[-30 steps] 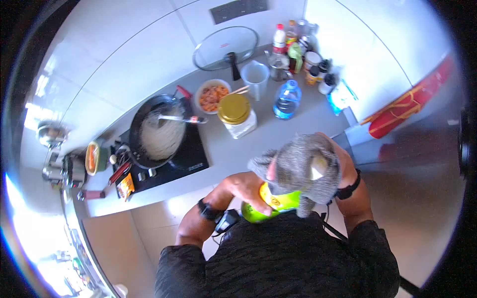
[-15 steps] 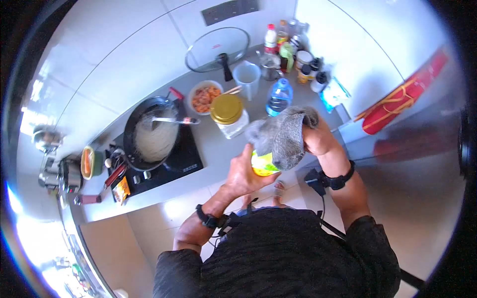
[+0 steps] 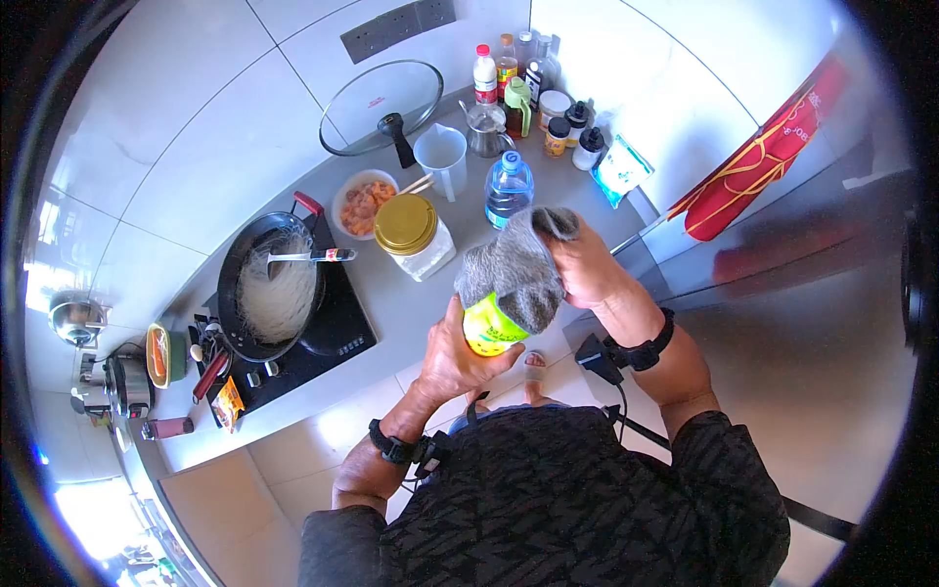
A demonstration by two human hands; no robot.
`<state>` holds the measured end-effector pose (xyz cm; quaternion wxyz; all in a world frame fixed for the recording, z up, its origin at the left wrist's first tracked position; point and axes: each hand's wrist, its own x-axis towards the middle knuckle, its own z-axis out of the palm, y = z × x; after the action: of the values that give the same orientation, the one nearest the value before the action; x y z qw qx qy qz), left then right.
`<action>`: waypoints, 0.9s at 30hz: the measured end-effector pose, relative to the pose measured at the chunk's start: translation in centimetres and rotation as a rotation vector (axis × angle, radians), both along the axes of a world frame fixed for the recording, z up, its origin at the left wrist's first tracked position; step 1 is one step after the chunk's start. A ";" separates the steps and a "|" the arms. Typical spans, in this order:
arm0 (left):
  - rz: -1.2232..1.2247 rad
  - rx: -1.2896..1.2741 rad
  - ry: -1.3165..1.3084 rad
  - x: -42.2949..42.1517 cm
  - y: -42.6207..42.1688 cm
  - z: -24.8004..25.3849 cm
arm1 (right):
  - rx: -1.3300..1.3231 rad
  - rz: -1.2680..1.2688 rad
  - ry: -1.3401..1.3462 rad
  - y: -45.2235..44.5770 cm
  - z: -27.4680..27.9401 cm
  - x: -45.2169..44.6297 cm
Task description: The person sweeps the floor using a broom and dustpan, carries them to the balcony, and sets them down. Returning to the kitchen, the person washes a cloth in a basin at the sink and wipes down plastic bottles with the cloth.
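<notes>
My left hand (image 3: 452, 354) is wrapped round the lower part of a bright yellow-green container (image 3: 489, 327), held up in front of my body near the counter edge. A grey cloth (image 3: 511, 269) drapes over the container's top and hides it. Gripping the cloth's upper right side is my right hand (image 3: 587, 266), its fingers partly covered by the folds. Just beyond the cloth stands a water bottle (image 3: 509, 191) with a blue cap. To its left sits a clear jar with a gold lid (image 3: 406, 225).
A wok (image 3: 235, 328) holding white noodles and a spatula (image 3: 298, 257) sits on the black cooktop (image 3: 342, 338). Behind the jar are a bowl of pinkish-orange food pieces (image 3: 364, 203) and a measuring jug (image 3: 442, 157). A glass lid (image 3: 381, 103) leans on the wall near several bottles (image 3: 506, 64).
The view has shifted, so the counter things appear farther left. More of the yellow-green container shows below the cloth. Both hands keep their holds.
</notes>
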<state>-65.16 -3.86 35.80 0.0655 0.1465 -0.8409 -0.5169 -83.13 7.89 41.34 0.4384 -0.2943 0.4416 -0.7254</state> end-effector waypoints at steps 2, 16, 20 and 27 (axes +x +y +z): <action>-0.012 0.016 0.073 -0.1 -0.5 0.5 | -0.091 0.004 0.417 0.8 -0.7 -0.3; 0.180 -0.240 0.121 -1.5 -0.8 -1.4 | 0.119 -0.456 0.696 -2.2 -0.8 5.2; -0.129 0.160 0.152 -1.5 -0.9 1.1 | 0.042 -0.027 0.495 -0.9 1.4 0.9; -0.524 0.910 0.096 0.1 -2.1 -0.2 | -0.039 0.192 0.122 3.0 1.8 0.7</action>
<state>-65.04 -5.97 35.63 -0.0978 -0.0790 -0.5357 -0.8350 -82.46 10.93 43.19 0.4722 -0.3874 0.4232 -0.6693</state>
